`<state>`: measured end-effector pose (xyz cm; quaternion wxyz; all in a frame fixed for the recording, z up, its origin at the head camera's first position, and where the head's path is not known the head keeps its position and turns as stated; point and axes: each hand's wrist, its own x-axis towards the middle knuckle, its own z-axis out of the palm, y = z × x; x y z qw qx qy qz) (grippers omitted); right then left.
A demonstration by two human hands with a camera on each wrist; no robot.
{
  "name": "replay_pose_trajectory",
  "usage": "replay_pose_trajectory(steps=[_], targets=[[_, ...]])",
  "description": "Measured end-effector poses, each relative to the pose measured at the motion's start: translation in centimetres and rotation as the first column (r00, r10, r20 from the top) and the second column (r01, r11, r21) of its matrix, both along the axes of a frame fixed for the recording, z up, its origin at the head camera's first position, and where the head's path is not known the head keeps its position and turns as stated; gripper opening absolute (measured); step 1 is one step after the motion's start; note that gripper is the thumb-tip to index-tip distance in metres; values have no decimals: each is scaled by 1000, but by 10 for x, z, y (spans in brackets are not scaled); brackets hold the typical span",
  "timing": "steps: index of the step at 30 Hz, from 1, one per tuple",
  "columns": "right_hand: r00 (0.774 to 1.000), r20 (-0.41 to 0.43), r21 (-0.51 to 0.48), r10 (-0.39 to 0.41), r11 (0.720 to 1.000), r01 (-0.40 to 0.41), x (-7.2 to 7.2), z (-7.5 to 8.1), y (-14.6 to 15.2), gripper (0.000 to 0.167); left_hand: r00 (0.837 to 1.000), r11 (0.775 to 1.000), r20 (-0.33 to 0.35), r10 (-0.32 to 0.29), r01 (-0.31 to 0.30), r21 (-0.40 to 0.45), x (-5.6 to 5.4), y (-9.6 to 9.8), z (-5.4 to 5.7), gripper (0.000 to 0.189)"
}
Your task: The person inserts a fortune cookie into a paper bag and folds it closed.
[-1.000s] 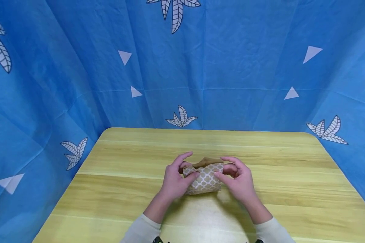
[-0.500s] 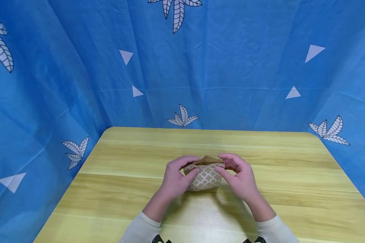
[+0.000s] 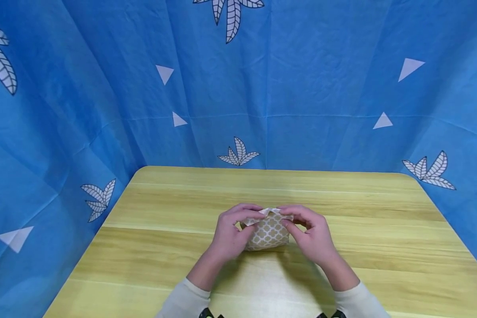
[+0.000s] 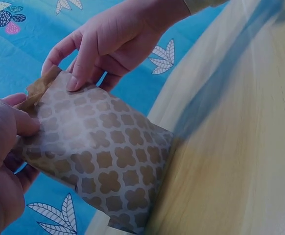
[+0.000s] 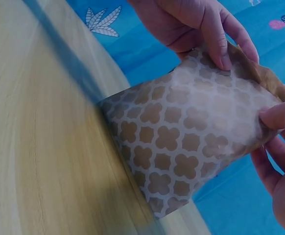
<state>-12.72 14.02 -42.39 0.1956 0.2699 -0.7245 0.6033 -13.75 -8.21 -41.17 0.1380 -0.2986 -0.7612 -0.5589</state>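
Observation:
A brown paper bag (image 3: 267,236) with a white lattice print stands upright on the table, its base on the wood. My left hand (image 3: 231,230) pinches the left part of its top edge, thumb on the near face and fingers over the far side. On the right part of that edge, my right hand (image 3: 313,227) pinches in the same way. Between the fingertips, a pale strip of the far edge is turned down toward me. In the left wrist view the bag (image 4: 108,161) bulges in front, with crumpled brown paper at its mouth. The bag's contents are hidden.
A wood-grain table (image 3: 163,265) with rounded far corners lies under the bag. Blue cloth (image 3: 322,88) printed with white leaves and triangles hangs behind it and along both sides.
The far edge of the bag's mouth, earlier standing up with its plain brown inside showing, is now bent over toward me. Fingers of both hands have come closer together along the top.

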Motion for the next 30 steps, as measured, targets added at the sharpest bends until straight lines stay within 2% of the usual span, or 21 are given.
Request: replay_pose_trajectory(steps=[7, 10, 14, 17, 19, 22, 25, 30], targets=[[999, 39, -9, -8, 1000, 9, 2, -2, 3, 30, 999, 999, -44, 19, -21, -34, 1, 0, -3, 28], [999, 42, -5, -25, 1000, 26, 1, -4, 4, 30, 994, 999, -102, 27, -30, -23, 0, 1, -5, 21], [995, -9, 14, -103, 995, 103, 9, 14, -3, 24, 975, 998, -215, 62, -57, 29, -4, 3, -6, 12], [985, -35, 14, -171, 985, 172, 16, 28, -10, 19, 958, 994, -267, 106, -93, 61, -5, 5, -6, 10], [980, -36, 6, -197, 980, 198, 16, 29, -11, 18, 953, 991, -275, 128, -112, 74, -5, 5, -7, 10], [974, -41, -8, -224, 975, 224, 15, 27, -12, 18, 953, 989, -266, 143, -125, 84, -5, 7, -7, 11], [977, -55, -38, -206, 978, 204, 12, 23, -11, 27, 958, 986, -240, 155, -134, 101, -3, 9, -4, 17], [988, -43, -83, -149, 986, 145, 3, 6, -9, 42, 974, 984, -183, 136, -112, 137, 7, 13, 14, 37]])
